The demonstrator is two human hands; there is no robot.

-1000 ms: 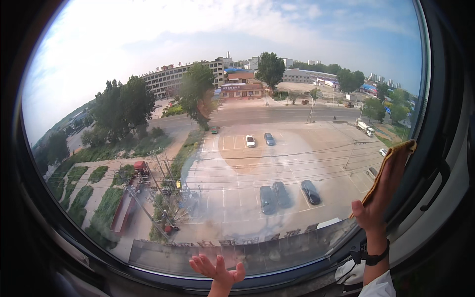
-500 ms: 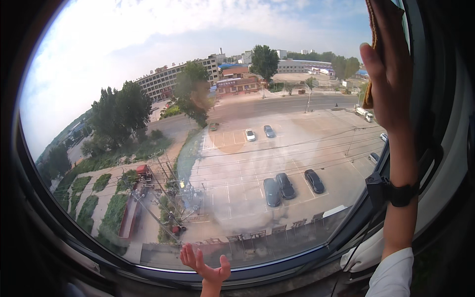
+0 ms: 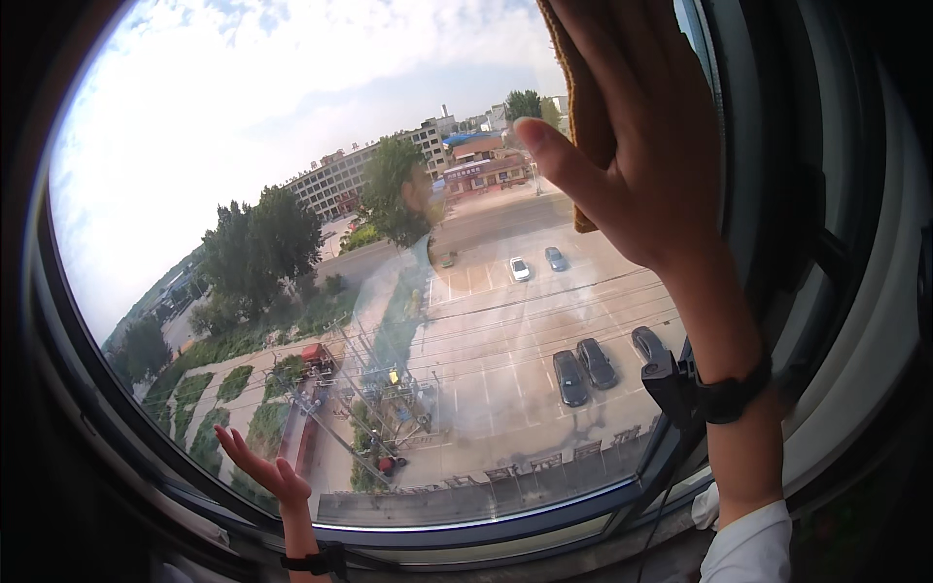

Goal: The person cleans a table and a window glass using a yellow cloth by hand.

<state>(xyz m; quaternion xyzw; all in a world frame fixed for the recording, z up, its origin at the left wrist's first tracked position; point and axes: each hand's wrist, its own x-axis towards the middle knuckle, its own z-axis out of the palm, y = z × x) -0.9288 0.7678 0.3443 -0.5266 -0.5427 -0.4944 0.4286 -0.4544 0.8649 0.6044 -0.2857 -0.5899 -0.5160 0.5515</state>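
— Cloth (image 3: 575, 117) under my right hand (image 3: 646, 165), fingers spread flat, pinning it to the window pane (image 3: 292, 194) near its upper right corner.

— Risk?

— It may slip free; my left hand (image 3: 260, 468), open, only rests low on the glass.

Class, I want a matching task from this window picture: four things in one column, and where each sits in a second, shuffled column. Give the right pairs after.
Things
1. right hand
2. left hand
3. brown cloth
4. black wrist strap

Places
A. low on the glass, fingers spread
B. around the right wrist
C. high on the pane, palm flat
D. between palm and glass

Pairs: 1-C, 2-A, 3-D, 4-B
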